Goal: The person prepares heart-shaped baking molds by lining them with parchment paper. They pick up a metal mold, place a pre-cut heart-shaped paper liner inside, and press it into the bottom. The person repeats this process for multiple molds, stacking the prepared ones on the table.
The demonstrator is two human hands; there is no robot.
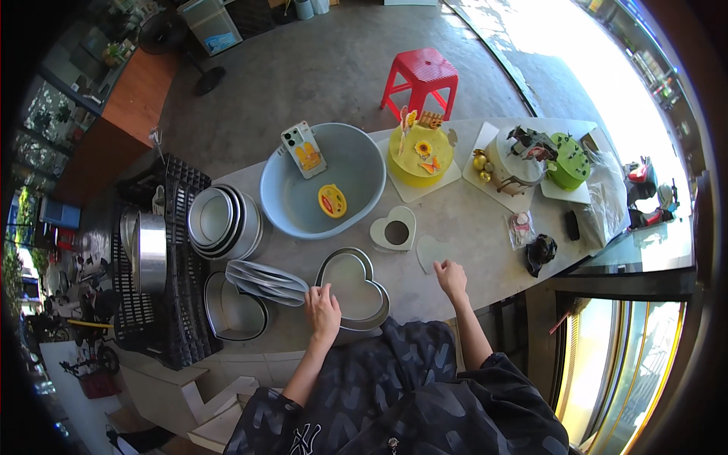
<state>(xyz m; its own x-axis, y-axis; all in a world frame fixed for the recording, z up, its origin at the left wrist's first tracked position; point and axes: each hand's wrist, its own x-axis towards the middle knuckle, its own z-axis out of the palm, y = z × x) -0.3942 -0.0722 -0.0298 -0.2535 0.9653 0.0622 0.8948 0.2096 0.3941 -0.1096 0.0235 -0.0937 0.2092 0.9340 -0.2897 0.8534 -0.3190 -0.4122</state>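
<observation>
Left hand [324, 309] is nearer the silver heart-shaped metal tin [353, 290], at its left rim; right hand [450, 277] sits curled off the tin's notched right side; can't tell if either grips.

The table [474, 220] carries 1 blue basin [362, 182], 3 white boards [409, 195] and metal pans [383, 305].

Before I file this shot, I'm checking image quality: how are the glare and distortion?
Head view: the sunlit ground at upper right is blown out white; straight edges bow toward the dark rim, the brown counter leaning at left; nearer the centre, the left hand, right hand and heart-shaped tin read fairly clearly.
</observation>
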